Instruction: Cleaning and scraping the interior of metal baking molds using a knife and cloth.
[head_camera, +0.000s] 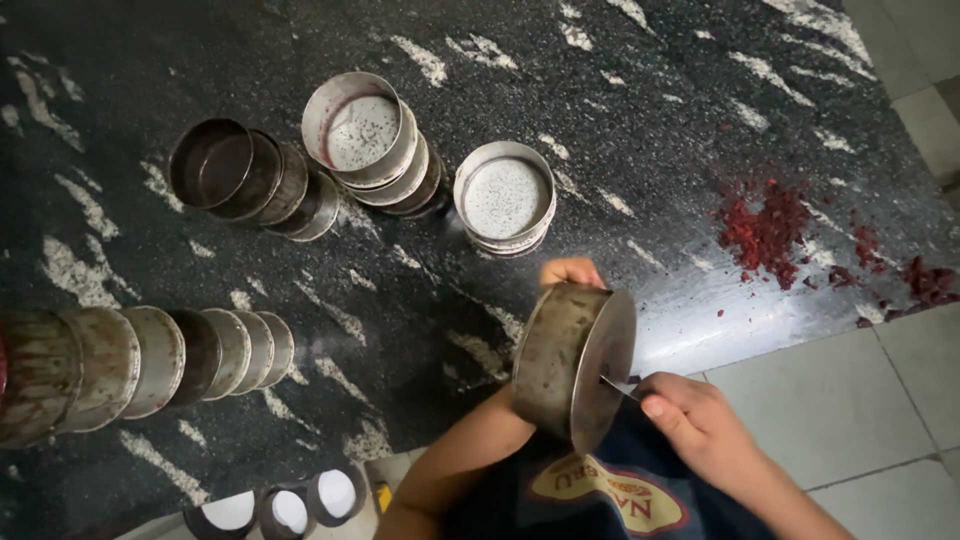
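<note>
My left hand (568, 272) holds a round metal baking tin (572, 360) on its side, fingers curled over the far rim, the flat bottom facing right. My right hand (692, 418) pinches a thin metal tool (616, 387), its tip touching the tin's bottom. Both hands are over my lap, just in front of the dark speckled stone counter (640, 160).
Stacks of similar round tins stand on the counter: one at the left edge (130, 365), two leaning stacks at the back (250, 180) (375, 145), and a short stack (503, 197). Red crumbs (770, 230) lie at the right. Three small ring moulds (285, 508) sit below. Pale floor tiles (850, 400) lie at the right.
</note>
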